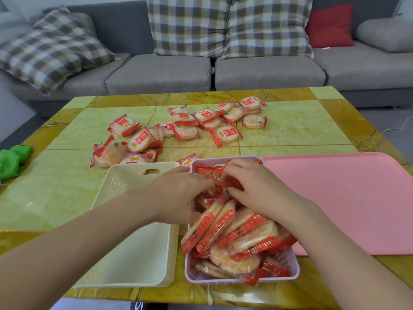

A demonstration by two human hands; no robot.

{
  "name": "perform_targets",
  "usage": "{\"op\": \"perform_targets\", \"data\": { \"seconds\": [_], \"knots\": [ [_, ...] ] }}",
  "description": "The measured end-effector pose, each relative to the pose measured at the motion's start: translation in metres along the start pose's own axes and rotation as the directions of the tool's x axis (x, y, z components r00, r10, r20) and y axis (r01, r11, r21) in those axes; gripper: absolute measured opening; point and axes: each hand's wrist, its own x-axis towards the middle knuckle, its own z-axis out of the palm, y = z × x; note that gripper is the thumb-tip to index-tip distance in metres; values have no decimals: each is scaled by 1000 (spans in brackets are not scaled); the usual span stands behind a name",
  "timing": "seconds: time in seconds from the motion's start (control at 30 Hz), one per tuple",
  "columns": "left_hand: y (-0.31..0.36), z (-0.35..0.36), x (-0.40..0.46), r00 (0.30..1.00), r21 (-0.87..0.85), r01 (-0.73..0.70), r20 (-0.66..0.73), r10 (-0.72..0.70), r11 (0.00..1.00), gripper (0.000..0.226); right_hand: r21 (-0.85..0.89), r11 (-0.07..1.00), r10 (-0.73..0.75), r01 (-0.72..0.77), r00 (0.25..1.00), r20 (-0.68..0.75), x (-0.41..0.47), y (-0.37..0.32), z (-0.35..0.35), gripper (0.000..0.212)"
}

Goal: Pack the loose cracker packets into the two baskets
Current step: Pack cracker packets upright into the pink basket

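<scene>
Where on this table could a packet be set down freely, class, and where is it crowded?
Free: bare green tabletop left of the empty cream plastic basket; the flat pink mat at right. Crowded: the heaped lilac basket, where both hands work, and the loose red-wrapped cracker packets scattered beyond it.

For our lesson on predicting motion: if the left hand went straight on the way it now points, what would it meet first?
The left hand points rightward into the purple basket; it would likely meet the right hand first, just across the packets, though depth is unclear.
</scene>
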Motion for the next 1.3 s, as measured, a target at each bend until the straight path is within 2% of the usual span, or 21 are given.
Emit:
{"op": "perform_targets", "data": {
  "seconds": [0.07, 0.13, 0.2, 0.3, 0.43, 0.53, 0.67, 0.73, 0.87, 1.03, 1.17, 1.3],
  "knots": [
    [5, 4, 3, 999, 85, -19, -34, 22, 996, 45, -2, 1000, 5, -5, 1000, 9, 0, -1, 0, 21],
    [5, 7, 8, 998, 150, -20, -52, 28, 988, 42, 1, 1000, 11, -11, 1000, 13, -1, -2, -1, 22],
    [0, 7, 9, 991, 137, -16, -131, 35, 990, 34, 4, 1000, 21, -21, 1000, 18, -1, -2, -1, 32],
    [-7, 4, 8, 962, 93, -32, -266, 55, 995, 33, 18, 999, 37, -37, 999, 13, -3, -3, -2, 44],
    [-10, 3, 10, 946, 65, 13, -324, 9, 998, 34, 40, 999, 19, -17, 999, -32, -5, -5, -6, 55],
    [-13, 3, 11, 943, -16, 48, -329, -51, 999, 29, 77, 997, 14, -10, 999, -46, -8, -4, -10, 56],
    [-14, -1, 9, 939, -263, 86, -301, -167, 961, 22, 131, 991, 23, -16, 999, -49, -11, -5, -14, 47],
    [-15, -1, 7, 944, -305, 70, -287, -162, 950, 12, 164, 986, 31, -23, 998, -46, -12, -6, -17, 48],
    [-13, -4, 5, 951, -253, 60, -280, -132, 966, 10, 231, 973, 29, -22, 999, -28, -12, -8, -18, 51],
    [-10, -9, 6, 966, -261, 49, -234, -112, 964, 24, 215, 977, 16, -6, 999, -42, -10, -7, -15, 21],
    [-5, -7, 7, 982, -85, 80, -166, -93, 993, 27, 141, 990, -6, 9, 1000, -21, -9, -6, -12, 23],
    [1, 3, 15, 978, 90, 181, -123, -170, 979, 32, 124, 992, -31, 34, 999, -24, -6, -11, -10, 26]
  ]
}}
